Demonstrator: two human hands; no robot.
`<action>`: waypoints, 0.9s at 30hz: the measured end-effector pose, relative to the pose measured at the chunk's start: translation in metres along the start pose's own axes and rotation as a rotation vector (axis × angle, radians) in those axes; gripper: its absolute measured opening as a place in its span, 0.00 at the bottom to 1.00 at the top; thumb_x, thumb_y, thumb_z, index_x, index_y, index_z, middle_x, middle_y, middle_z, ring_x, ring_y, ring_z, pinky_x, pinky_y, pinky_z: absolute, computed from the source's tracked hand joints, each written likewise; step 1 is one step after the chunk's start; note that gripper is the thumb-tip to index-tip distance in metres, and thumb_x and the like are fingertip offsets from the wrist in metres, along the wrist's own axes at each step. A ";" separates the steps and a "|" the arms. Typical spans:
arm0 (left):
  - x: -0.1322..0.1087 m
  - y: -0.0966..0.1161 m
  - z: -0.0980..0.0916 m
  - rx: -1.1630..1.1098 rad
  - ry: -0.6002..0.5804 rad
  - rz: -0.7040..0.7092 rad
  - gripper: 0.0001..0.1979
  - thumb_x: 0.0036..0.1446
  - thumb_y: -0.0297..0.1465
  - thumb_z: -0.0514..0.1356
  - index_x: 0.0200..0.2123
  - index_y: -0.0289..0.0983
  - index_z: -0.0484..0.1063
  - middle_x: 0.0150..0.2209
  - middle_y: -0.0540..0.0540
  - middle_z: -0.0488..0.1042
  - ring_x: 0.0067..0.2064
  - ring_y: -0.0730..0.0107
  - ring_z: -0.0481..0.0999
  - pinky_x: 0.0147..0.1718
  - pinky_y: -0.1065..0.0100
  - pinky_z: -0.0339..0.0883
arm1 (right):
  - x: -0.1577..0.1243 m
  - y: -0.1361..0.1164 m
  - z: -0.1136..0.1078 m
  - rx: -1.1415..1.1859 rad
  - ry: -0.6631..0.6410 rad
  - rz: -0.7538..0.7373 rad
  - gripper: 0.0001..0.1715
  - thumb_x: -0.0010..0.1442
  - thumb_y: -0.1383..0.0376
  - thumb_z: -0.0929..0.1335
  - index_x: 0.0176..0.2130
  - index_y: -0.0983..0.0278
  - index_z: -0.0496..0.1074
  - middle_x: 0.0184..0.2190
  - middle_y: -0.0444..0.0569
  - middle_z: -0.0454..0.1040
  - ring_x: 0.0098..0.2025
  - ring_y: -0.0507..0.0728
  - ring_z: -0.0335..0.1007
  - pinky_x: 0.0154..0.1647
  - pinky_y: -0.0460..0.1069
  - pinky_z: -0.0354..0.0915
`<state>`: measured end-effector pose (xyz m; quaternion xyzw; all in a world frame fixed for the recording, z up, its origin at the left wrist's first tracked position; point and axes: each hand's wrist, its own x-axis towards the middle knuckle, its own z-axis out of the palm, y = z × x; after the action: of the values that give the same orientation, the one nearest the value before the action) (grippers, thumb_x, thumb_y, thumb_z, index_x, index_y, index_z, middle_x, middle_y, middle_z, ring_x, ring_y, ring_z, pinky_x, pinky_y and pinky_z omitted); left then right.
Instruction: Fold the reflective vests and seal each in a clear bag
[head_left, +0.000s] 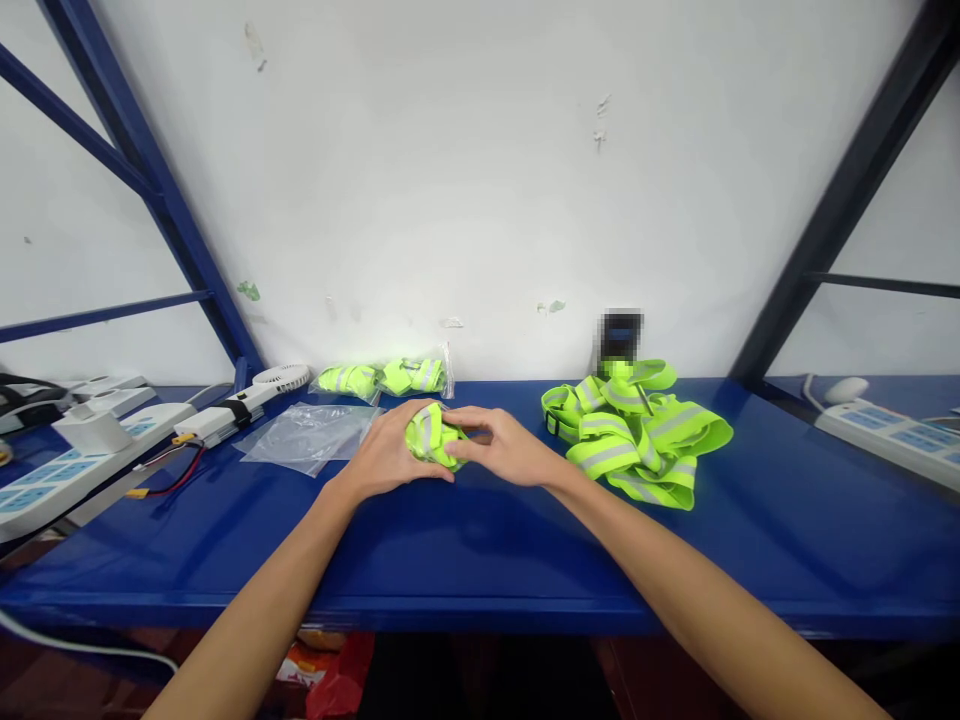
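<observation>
Between my two hands is a bundled neon-yellow reflective strap [429, 436] with grey stripes, gathered into a compact wad just above the blue table. My left hand [384, 452] curls round its left side, thumb along the bottom. From the right, my right hand [501, 446] grips it with thumb and fingers. To the right lies a loose heap of the same reflective straps [637, 440], with a black buckle at its left edge. Clear plastic bags [304, 437] lie flat left of my hands. Behind them, bagged reflective straps [379, 378] rest near the wall.
On the left are a white power strip [82, 462], a small white fan [281, 378] and a battery pack with red and black wires [214, 422]. Another power strip [900, 440] sits at the right. A blurred dark object [621, 336] stands against the wall. Metal posts rise at both sides.
</observation>
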<state>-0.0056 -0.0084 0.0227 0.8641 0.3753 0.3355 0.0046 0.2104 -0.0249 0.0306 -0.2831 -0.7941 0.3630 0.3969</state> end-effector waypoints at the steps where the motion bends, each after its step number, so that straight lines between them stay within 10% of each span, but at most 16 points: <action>1: 0.000 -0.001 -0.003 -0.004 -0.007 -0.003 0.44 0.34 0.51 0.71 0.54 0.41 0.63 0.49 0.41 0.73 0.48 0.51 0.74 0.46 0.55 0.68 | -0.001 -0.002 -0.005 -0.037 -0.045 -0.012 0.28 0.54 0.55 0.71 0.53 0.60 0.71 0.48 0.51 0.68 0.43 0.56 0.69 0.43 0.51 0.68; 6: 0.000 -0.001 -0.006 -0.028 -0.026 0.001 0.42 0.34 0.51 0.70 0.52 0.40 0.65 0.47 0.42 0.74 0.46 0.53 0.75 0.44 0.57 0.68 | -0.001 -0.001 -0.011 -0.139 -0.130 -0.001 0.35 0.54 0.55 0.72 0.59 0.62 0.67 0.31 0.44 0.68 0.29 0.52 0.63 0.32 0.48 0.64; 17: 0.022 0.021 -0.010 0.009 -0.193 -0.033 0.36 0.38 0.55 0.66 0.46 0.40 0.68 0.38 0.49 0.76 0.38 0.61 0.75 0.33 0.67 0.64 | 0.005 0.010 0.009 -0.138 -0.001 -0.019 0.10 0.57 0.65 0.67 0.41 0.63 0.71 0.23 0.41 0.70 0.25 0.52 0.65 0.29 0.47 0.59; 24: 0.028 0.042 -0.009 0.146 -0.359 -0.008 0.43 0.38 0.61 0.62 0.53 0.42 0.65 0.50 0.43 0.74 0.50 0.49 0.73 0.46 0.60 0.64 | 0.002 0.021 0.006 0.389 -0.300 0.268 0.06 0.51 0.69 0.64 0.33 0.63 0.65 0.21 0.39 0.65 0.22 0.49 0.60 0.25 0.44 0.57; 27: 0.028 0.045 -0.017 0.034 -0.367 -0.105 0.38 0.54 0.58 0.52 0.61 0.42 0.58 0.61 0.42 0.65 0.59 0.51 0.67 0.54 0.58 0.59 | 0.005 0.022 0.003 0.551 -0.217 0.330 0.12 0.56 0.62 0.62 0.39 0.65 0.69 0.26 0.43 0.71 0.27 0.52 0.68 0.29 0.46 0.60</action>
<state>0.0273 -0.0262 0.0637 0.8898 0.4185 0.1653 0.0757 0.2089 -0.0098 0.0137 -0.2499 -0.6472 0.6512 0.3077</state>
